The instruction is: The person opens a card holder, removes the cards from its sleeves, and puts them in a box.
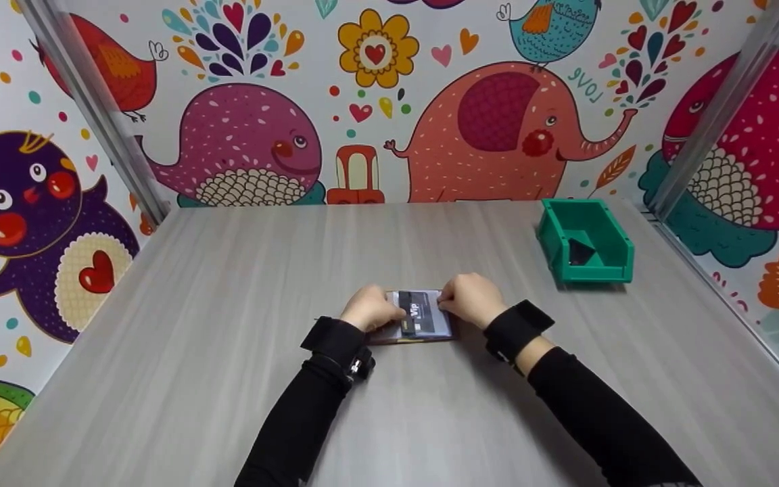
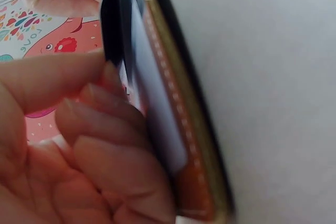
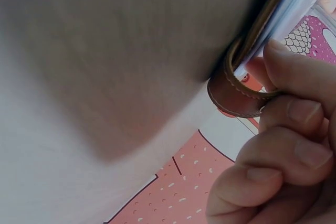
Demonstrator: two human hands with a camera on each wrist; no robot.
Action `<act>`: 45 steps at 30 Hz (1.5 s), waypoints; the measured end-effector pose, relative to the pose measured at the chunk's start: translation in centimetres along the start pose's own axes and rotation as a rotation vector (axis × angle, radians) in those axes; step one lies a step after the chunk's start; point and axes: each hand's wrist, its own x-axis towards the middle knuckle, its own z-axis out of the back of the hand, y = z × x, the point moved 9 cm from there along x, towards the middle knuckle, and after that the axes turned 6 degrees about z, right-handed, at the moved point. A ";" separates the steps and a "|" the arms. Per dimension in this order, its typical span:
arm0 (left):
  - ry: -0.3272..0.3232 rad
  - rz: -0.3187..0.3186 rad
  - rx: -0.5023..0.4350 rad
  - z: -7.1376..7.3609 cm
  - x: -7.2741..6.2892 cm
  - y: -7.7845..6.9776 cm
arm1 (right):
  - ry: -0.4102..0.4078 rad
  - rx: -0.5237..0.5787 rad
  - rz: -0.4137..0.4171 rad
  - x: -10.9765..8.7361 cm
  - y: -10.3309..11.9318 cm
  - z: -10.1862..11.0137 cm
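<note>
A brown leather card holder (image 2: 191,190) with pale stitching and clear plastic sleeves (image 1: 437,314) lies spread in front of me. A dark card (image 1: 415,312) marked "Vip" lies over the sleeves in the head view. My left hand (image 1: 371,308) pinches the card's left edge, its other fingers curled against the holder. At the holder's right side, my right hand (image 1: 474,299) pinches the edge of the sleeves between thumb and forefinger. A looped leather strap (image 3: 239,98) bends against the right fingers in the right wrist view.
An open green bin (image 1: 596,272) stands at the back right of the grey table (image 1: 241,270), with a dark piece (image 1: 580,252) inside. Walls with printed cartoon animals (image 1: 491,155) and metal posts (image 1: 102,115) enclose the back and sides.
</note>
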 end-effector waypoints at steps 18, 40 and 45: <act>0.075 0.093 -0.199 0.2 0.3 2.0 | 0.001 -0.002 -0.012 0.0 0.0 -0.1; 0.104 0.090 -0.283 1.1 0.0 2.8 | -0.001 -0.014 -0.021 -0.1 0.0 0.0; 0.104 0.095 -0.310 1.1 -0.1 3.0 | -0.002 -0.011 -0.023 -0.1 0.0 0.0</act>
